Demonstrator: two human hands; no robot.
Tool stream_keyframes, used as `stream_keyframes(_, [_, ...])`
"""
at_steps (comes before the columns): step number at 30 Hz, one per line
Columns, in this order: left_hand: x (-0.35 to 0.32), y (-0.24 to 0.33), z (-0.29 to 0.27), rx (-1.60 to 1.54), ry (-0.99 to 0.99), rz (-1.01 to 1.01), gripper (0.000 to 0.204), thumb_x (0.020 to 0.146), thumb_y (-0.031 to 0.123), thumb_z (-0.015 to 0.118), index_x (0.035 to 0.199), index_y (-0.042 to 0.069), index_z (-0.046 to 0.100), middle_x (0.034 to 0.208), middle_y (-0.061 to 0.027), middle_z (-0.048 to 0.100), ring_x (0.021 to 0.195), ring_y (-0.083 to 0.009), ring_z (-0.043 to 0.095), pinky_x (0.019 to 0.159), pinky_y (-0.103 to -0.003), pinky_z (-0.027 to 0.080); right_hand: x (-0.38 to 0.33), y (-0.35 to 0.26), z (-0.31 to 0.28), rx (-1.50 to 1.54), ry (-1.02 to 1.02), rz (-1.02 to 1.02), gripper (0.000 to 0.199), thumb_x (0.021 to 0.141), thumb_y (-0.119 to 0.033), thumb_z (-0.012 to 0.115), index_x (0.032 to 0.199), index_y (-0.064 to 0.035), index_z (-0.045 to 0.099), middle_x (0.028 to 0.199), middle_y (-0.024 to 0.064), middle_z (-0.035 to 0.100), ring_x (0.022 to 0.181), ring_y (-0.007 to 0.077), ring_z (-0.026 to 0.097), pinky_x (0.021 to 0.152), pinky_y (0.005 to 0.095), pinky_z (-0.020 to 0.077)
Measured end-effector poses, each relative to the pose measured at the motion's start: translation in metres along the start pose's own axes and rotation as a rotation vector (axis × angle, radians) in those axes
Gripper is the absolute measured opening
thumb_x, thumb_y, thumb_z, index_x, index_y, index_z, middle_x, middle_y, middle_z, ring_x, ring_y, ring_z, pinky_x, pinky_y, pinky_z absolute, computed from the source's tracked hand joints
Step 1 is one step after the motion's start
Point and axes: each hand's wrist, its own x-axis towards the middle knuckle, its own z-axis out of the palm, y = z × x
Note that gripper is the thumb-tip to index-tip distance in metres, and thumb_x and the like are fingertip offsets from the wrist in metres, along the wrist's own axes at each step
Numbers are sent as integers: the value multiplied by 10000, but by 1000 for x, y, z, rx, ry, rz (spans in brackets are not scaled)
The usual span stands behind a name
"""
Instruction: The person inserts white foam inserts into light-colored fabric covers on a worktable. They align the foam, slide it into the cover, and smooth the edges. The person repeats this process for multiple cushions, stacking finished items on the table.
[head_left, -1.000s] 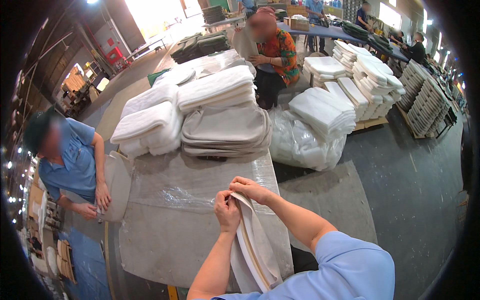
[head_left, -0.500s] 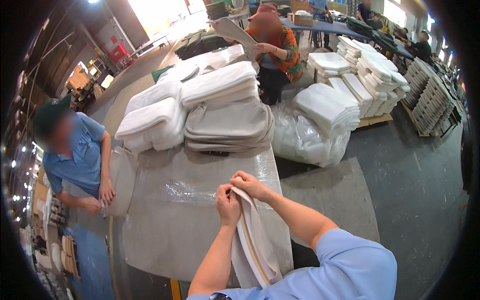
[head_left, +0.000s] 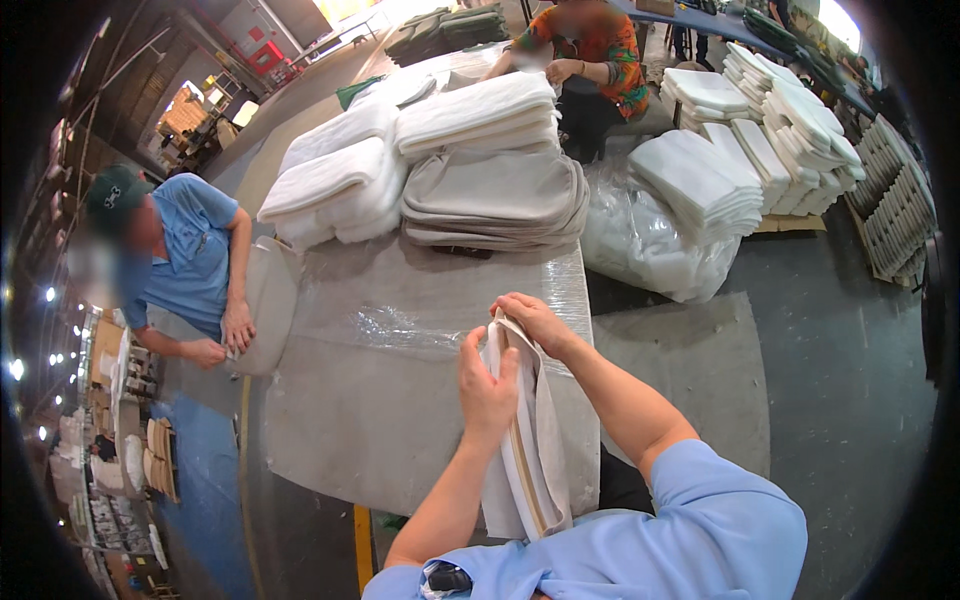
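At the bench (head_left: pixel 360 430), the left hand (head_left: pixel 488 395) has loosened around the cover (head_left: pixel 550 450), leaving the right hand (head_left: pixel 530 322) alone pinching its tip.

Grey tbl (head_left: pixel 350 430) w/ clear plastic film (head_left: pixel 400 328), grey covers (head_left: pixel 490 195) stacked, white pads (head_left: pixel 325 185) alongside

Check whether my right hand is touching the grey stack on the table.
Apart. The head view shows a visible strip of tabletop between the right hand and the grey stack.
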Motion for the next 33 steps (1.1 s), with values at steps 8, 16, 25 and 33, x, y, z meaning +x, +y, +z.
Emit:
stream_keyframes(8, [-21,20,6,3,-43,-180,946,994,305,744,1670,-23,169,1574,-317,412,1466,-460,443,1197,-510,396,-2,-10,20,-70,19,-18,384,1036,-393,714,1190,-42,682,1034,34,692,961,115,616,851,295,516])
stream_keyframes(16, [-12,-14,11,-133,-53,-140,778,1049,301,655,1657,-11,283,1648,-270,370,1542,-390,373,1268,-466,305,11,2,-13,303,-33,37,667,1110,-670,396,1338,-106,671,1136,54,715,1121,176,621,1013,362,433])
stream_keyframes(25, [130,-39,12,-695,-337,-549,911,1081,735,331,1732,119,169,1780,-178,191,1650,-285,159,1314,-426,196,59,42,-28,328,152,79,836,1072,-769,252,1473,-113,581,1273,149,678,1156,240,639,1026,417,503])
stream_keyframes(33, [120,-49,54,-701,-374,-661,736,1059,773,364,1371,159,622,1114,-65,727,1006,-210,678,879,-389,557,54,20,6,379,176,17,912,1016,-828,341,1670,-193,366,1395,134,602,1231,226,609,1064,399,506])
